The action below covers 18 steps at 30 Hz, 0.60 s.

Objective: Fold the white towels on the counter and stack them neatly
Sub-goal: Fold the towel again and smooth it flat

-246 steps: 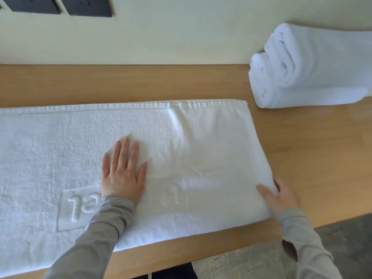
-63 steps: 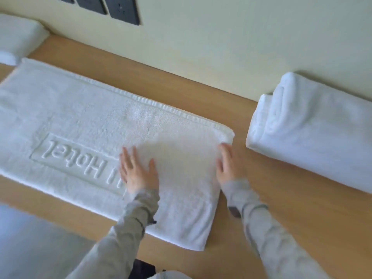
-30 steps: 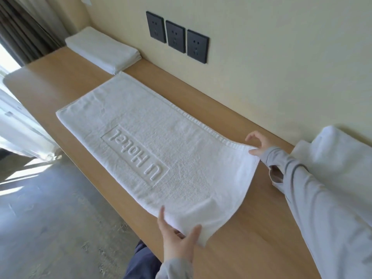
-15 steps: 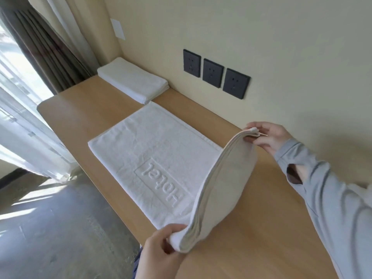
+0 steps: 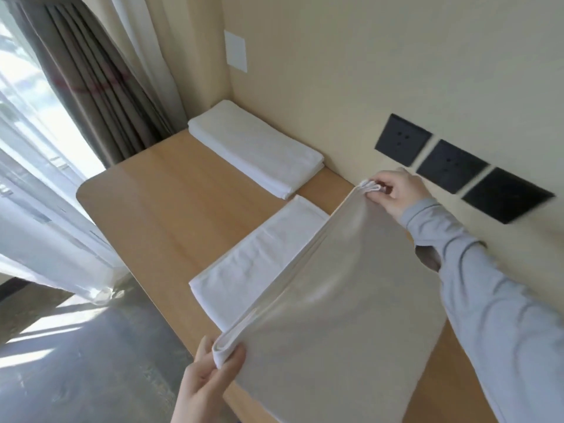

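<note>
A white towel lies on the wooden counter, its right half lifted and swung over toward the left half. My left hand pinches the near corner of the lifted half at the counter's front edge. My right hand pinches the far corner close to the wall. The lifted part shows its shaded underside; the bottom layer still lies flat beneath it. A folded white towel sits against the wall at the far left end.
Three black wall sockets sit just behind my right hand. Curtains hang past the counter's rounded left end. Grey floor lies below the front edge. A white wall plate is higher up.
Both hands have carried the towel's right end further up and leftward, so it now covers the embossed lettering. The view has swung left; the rolled towels at right are out of sight.
</note>
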Each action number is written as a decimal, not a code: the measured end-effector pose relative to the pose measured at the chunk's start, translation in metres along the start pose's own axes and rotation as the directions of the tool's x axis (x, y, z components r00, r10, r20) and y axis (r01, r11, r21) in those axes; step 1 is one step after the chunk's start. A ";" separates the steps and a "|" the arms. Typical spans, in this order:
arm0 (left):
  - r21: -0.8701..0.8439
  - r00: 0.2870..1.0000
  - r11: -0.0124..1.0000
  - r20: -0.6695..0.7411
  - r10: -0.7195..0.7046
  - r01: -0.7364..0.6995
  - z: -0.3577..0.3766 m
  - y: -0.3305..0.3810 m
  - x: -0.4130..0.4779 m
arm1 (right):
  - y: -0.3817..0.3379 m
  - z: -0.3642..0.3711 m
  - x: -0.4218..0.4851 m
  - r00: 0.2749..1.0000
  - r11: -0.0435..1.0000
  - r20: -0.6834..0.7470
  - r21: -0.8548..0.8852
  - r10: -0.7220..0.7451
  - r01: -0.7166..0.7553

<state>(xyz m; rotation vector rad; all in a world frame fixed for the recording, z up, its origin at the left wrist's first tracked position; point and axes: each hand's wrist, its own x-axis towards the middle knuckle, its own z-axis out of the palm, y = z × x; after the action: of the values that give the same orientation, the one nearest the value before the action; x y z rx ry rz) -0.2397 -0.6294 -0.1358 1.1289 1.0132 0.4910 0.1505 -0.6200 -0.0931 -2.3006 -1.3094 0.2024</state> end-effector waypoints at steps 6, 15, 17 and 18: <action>-0.286 0.973 0.950 -0.154 -0.174 0.125 -0.055 -0.031 0.111 | -0.024 0.120 0.071 0.976 0.977 0.160 0.127 0.148 -0.169; 0.264 0.893 0.955 -0.450 0.000 0.133 -0.059 -0.054 0.149 | -0.006 0.203 0.080 0.981 0.982 0.065 -0.070 0.181 -0.176; 0.570 0.868 0.822 -0.405 0.288 -0.006 -0.050 -0.049 0.151 | -0.006 0.200 0.073 0.997 0.995 -0.045 -0.081 0.060 -0.064; 0.690 0.848 0.723 -0.359 0.389 -0.039 -0.045 -0.046 0.153 | -0.008 0.195 0.071 0.996 0.996 -0.089 -0.092 -0.018 0.010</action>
<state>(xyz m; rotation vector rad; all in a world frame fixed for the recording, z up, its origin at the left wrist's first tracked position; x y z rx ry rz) -0.2105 -0.5066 -0.2445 1.8495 1.5789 0.6510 0.1127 -0.4919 -0.2525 -2.3466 -1.3140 0.0348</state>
